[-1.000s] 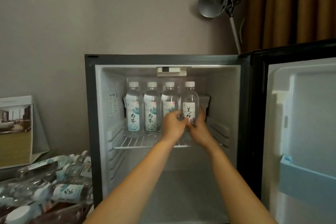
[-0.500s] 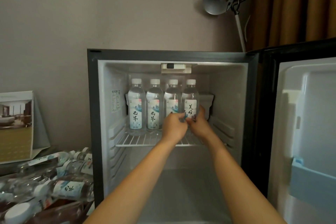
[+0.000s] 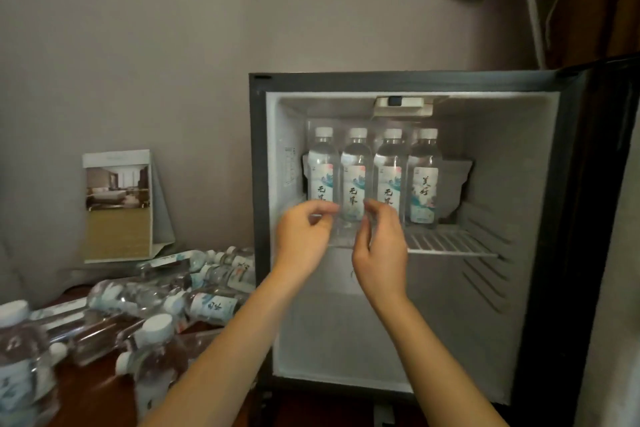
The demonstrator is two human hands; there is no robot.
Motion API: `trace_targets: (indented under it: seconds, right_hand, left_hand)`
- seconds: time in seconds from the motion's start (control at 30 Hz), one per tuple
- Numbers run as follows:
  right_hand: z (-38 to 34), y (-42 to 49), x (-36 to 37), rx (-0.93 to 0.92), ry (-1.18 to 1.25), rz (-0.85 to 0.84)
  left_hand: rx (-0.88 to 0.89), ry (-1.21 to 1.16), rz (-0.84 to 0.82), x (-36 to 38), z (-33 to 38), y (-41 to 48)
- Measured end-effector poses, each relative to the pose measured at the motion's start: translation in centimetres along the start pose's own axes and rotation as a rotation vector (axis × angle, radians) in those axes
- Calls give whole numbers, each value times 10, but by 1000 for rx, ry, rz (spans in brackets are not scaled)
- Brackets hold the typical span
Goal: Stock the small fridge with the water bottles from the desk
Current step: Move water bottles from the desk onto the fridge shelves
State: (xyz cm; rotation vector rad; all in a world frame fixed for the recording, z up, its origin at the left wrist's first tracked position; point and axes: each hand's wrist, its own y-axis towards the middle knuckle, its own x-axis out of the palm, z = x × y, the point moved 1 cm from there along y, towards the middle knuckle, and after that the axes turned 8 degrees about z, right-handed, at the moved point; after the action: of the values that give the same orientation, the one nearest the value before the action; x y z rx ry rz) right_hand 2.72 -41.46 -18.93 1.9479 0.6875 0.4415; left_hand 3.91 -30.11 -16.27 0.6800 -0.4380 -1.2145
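My left grip (image 3: 304,239) and right grip (image 3: 381,246) hide the bases of three shelved bottles (image 3: 355,180). Whether my blurred fingertips (image 3: 330,209) touch one, I cannot tell. The near bottles (image 3: 20,374) on the bench (image 3: 93,395) blur, cropped left.

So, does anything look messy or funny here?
The clear plastic water bottles lie jumbled, many on their sides, across the dark wooden desk left of the small black fridge. Inside, four white-capped bottles stand upright on the white wire shelf.

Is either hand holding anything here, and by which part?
Cannot tell: left hand and right hand flank the second bottle low down, fingers curled, contact unclear.
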Motion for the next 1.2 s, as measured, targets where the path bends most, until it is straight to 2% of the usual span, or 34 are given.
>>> trace_targets:
  seconds: [0.1,0.2,0.27,0.43,0.53,0.63,0.77,0.97,1.2]
  right_hand:
    - [-26,-42,17,-113,86,-185]
    - [-43,-88,38,-119,161,-459]
    - [-51,-117,52,-76,196,-651]
    - [-63,-171,85,103,245,-1144]
    - [-68,-192,92,272,420,-1335]
    - [-70,-209,93,356,494,-1327]
    - [-68,-224,92,478,461,-1281]
    - [-59,-225,84,432,389,-1279]
    - [-53,-221,66,409,470,-1262]
  left_hand:
    - [33,42,87,-55,-3,-9]
    - [57,191,124,-112,-12,-19]
    - [27,286,113,-148,-24,-26]
    - [-205,412,2,-208,-74,-57]
    - [-347,300,-173,-221,-101,-81]
    - [-459,186,-343,-226,-124,-103]
    - [-554,156,-382,-226,-147,-123]
    - [-463,314,-399,-224,-146,-127]
    - [-406,316,-500,-215,-133,-130]
